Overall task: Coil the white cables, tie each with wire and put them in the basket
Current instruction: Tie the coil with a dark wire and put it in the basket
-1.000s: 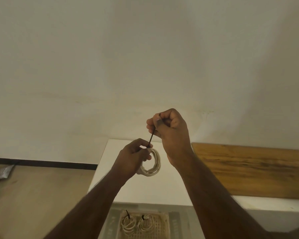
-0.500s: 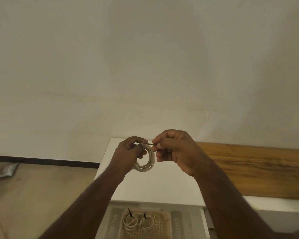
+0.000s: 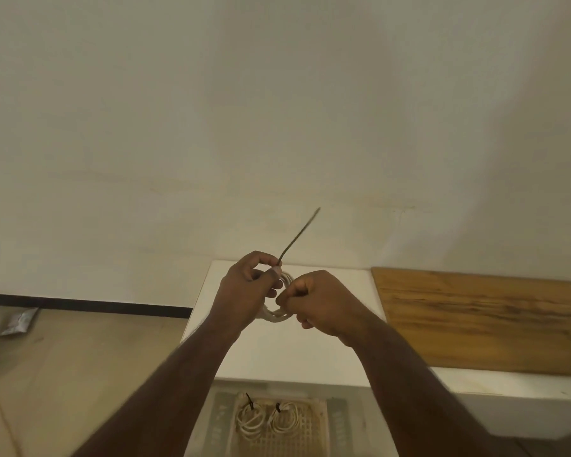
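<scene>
Above the white table, both hands grip 1 coiled cable; left hand pinches wire.

Two tied coils in basket, board on counter behind basket

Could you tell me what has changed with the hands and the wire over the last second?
The right hand let go of the wire and dropped to grip the coil; the wire's free end now sticks up from the left hand, which still pinches it at the coil. The two tied coils in the basket are unchanged.
</scene>
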